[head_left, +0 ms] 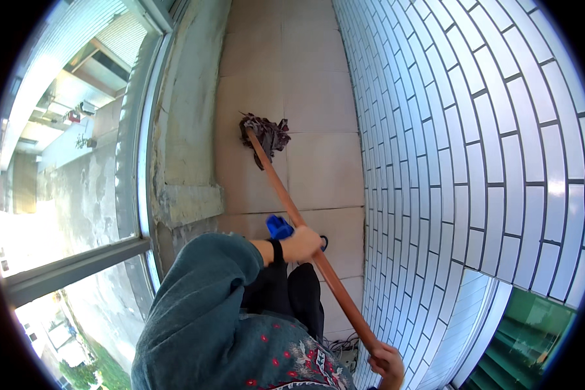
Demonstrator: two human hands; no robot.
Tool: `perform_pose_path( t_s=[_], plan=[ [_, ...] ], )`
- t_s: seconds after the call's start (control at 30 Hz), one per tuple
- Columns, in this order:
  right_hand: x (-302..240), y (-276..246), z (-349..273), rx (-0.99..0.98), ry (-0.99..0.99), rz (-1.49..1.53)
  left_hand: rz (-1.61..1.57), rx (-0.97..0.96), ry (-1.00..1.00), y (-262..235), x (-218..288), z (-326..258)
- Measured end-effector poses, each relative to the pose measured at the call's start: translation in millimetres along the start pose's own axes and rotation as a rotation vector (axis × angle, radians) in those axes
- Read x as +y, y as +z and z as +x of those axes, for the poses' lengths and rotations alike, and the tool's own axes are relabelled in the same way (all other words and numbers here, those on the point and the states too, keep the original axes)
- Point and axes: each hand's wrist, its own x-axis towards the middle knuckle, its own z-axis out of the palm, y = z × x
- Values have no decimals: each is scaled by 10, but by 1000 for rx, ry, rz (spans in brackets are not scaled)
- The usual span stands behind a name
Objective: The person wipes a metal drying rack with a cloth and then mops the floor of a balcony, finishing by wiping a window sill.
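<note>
A mop with an orange-brown pole (281, 188) slants across the floor, its dark brown strip head (271, 138) lying on the tiles ahead of me. My left hand (302, 244) is wrapped around the middle of the pole, with a black band at its wrist. Closer to me, at the lower right, my right hand (387, 364) grips the pole near its upper end. Just beyond my left hand shows a blue shoe (279, 227) on my foot. The other foot is mostly hidden behind the hand and pole.
Beige floor tiles (318, 97) form a narrow strip. A white brick-pattern wall (474, 143) bounds it on the right, with a green-paned window (526, 338) low down. On the left are a worn plaster ledge (188, 130) and framed windows (78, 260). Cables (344, 342) lie beside my legs.
</note>
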Motion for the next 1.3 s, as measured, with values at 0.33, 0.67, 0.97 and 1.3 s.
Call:
perform_pose_path(
  t_s=[0.33,0.67,0.97,1.3],
  plan=[
    [-78,622,-664,429,-296,-681,-768,80,-681,456,775,348],
    [-819,975,619,201,-158,-426,-1330,-39,-742,356,-537,989],
    [-2555,2143,1889,-178,-87,-216,-1127,81,-669,-949,-1793,1504],
    [-5186,3514,3015,-388,-191,-184,-1019,374,-965,-2259,-2913,1660]
  ],
)
